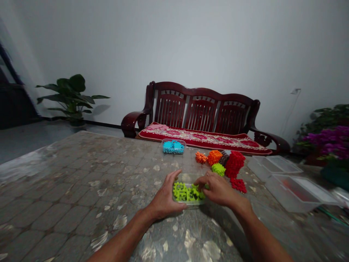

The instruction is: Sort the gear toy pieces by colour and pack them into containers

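A clear plastic box [191, 205] on the table holds lime-green interlocking plastic blocks [185, 193]. My left hand [167, 196] is wrapped round the left end of the box, thumb at the near side and fingers at the far side. Over its right end, my right hand [216, 187] reaches in with bent fingers closed on the green blocks; the fingertips are partly hidden. Just beyond my right hand stand a lime-green stack [218, 169], orange stacks [215, 157], a grey stack [225, 157] and a tall red stack [235, 163] of similar blocks.
A second clear box with blue blocks [173, 147] sits farther back. Flat red blocks [238, 185] lie right of my hand. Translucent bins [300, 191] stand at the right. Behind the patterned tabletop [68, 182] is a wooden bench [201, 109]; purple flowers [332, 143] are far right.
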Action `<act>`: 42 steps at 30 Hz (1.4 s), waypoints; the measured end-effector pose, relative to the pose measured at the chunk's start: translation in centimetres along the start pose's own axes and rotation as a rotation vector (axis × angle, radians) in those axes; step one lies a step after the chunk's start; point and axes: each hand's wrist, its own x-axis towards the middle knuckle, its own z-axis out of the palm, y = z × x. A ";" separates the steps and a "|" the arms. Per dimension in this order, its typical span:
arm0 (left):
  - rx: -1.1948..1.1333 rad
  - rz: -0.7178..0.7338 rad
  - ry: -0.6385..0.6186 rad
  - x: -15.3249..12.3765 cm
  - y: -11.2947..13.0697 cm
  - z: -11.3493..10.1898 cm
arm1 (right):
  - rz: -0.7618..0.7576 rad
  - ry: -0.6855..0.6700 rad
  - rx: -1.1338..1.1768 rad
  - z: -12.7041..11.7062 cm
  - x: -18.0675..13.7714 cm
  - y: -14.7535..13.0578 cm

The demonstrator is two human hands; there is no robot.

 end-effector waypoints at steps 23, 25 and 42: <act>-0.008 0.004 -0.003 0.1 -0.2 0.1 | 0.109 0.073 0.010 0.1 0.3 1.2; -0.010 0.004 -0.005 0.1 -0.3 0.2 | 0.070 0.018 -0.104 0.1 0.1 0.3; 0.001 0.008 0.009 0.2 -0.6 0.3 | 0.023 0.007 -0.071 1.0 0.1 -0.4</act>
